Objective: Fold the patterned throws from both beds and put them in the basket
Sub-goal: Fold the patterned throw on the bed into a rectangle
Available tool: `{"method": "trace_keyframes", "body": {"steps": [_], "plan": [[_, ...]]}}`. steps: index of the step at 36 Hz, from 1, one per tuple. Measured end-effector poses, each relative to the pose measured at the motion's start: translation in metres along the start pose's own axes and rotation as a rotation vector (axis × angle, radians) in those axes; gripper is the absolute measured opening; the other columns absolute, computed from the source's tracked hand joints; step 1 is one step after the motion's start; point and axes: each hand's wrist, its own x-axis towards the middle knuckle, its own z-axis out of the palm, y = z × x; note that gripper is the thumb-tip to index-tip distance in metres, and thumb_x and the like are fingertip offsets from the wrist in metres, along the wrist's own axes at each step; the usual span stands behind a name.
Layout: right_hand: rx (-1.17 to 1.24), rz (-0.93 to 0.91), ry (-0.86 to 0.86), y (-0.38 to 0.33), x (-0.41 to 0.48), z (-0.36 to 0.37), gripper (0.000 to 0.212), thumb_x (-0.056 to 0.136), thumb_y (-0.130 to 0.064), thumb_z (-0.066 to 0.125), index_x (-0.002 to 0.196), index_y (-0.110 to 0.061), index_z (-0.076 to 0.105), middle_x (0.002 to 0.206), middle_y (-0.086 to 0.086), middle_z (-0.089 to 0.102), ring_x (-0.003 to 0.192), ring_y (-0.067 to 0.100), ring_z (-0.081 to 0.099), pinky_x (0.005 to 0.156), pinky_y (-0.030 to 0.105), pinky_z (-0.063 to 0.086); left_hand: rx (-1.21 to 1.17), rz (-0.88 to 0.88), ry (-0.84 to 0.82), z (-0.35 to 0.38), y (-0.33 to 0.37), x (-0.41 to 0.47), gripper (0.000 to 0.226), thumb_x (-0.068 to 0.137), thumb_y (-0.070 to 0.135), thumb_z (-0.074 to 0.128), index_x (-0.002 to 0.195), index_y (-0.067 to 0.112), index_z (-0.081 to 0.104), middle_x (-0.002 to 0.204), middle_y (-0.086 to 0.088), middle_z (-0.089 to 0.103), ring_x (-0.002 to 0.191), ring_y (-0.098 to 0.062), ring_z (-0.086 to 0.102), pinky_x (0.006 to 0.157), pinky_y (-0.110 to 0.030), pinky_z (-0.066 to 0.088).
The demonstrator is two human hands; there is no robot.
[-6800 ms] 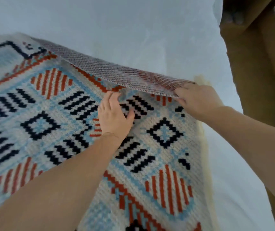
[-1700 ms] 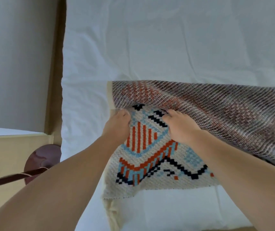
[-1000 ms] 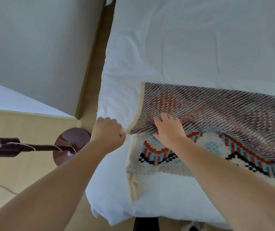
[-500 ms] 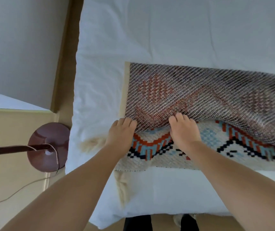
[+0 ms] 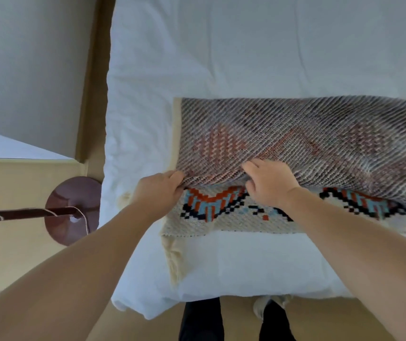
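A patterned throw (image 5: 295, 143) lies across the near end of a white bed (image 5: 221, 50), running off the right edge. Its far part is folded toward me, so the greyish reverse faces up. A strip of the orange, blue and black front shows along the near side. My left hand (image 5: 159, 190) grips the near-left corner of the folded-over layer. My right hand (image 5: 268, 185) pinches the same folded edge a little to the right. A cream fringe hangs over the bed's near-left corner. No basket is in view.
A floor lamp with a round dark-red base (image 5: 71, 210) and a cord stands on the wooden floor (image 5: 12, 242), left of the bed. A grey wall (image 5: 29, 70) rises behind it. My legs (image 5: 202, 321) stand at the foot of the bed.
Over the last second the folded layer has come nearer to me, covering more of the coloured front. Both hands went from lying on the throw to gripping the folded edge.
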Motion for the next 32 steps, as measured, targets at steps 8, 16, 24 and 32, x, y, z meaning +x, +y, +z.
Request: {"method": "trace_keyframes", "body": {"steps": [8, 16, 24, 32], "plan": [[-0.18, 0.082, -0.16, -0.014, -0.022, 0.005, 0.059, 0.094, -0.014, 0.046, 0.145, -0.015, 0.018, 0.103, 0.007, 0.051, 0.059, 0.016, 0.047, 0.047, 0.028, 0.041, -0.004, -0.03, -0.074, 0.011, 0.012, -0.032, 0.032, 0.098, 0.038, 0.032, 0.122, 0.021, 0.045, 0.116, 0.003, 0.055, 0.088, -0.022, 0.059, 0.065, -0.034, 0.048], [-0.211, 0.028, -0.215, -0.011, -0.04, 0.044, 0.068, 0.094, -0.018, 0.045, 0.152, -0.011, 0.01, 0.149, 0.013, 0.036, 0.135, 0.031, 0.036, 0.117, 0.048, 0.02, 0.107, 0.076, -0.095, 0.031, 0.023, -0.043, 0.027, 0.096, 0.031, 0.034, 0.11, 0.02, 0.055, 0.108, 0.003, 0.056, 0.097, -0.019, 0.052, 0.065, -0.029, 0.036], [-0.23, 0.169, -0.227, 0.017, -0.083, 0.057, 0.061, 0.095, -0.014, 0.044, 0.15, -0.011, 0.02, 0.158, 0.015, 0.016, 0.145, 0.032, 0.017, 0.119, 0.048, 0.012, 0.118, 0.027, -0.275, 0.046, 0.028, -0.046, 0.037, 0.089, 0.012, 0.042, 0.122, 0.023, 0.054, 0.116, 0.004, 0.051, 0.107, -0.018, 0.049, 0.072, -0.03, 0.041], [-0.241, 0.365, -0.215, 0.075, -0.112, 0.054, 0.06, 0.092, -0.012, 0.05, 0.148, -0.01, 0.029, 0.154, 0.02, 0.023, 0.142, 0.037, 0.019, 0.118, 0.051, 0.013, 0.182, 0.026, -0.224, 0.04, 0.048, -0.034, 0.039, 0.077, 0.019, 0.052, 0.116, 0.023, 0.053, 0.111, 0.004, 0.053, 0.108, -0.02, 0.047, 0.09, -0.031, 0.036]]}}
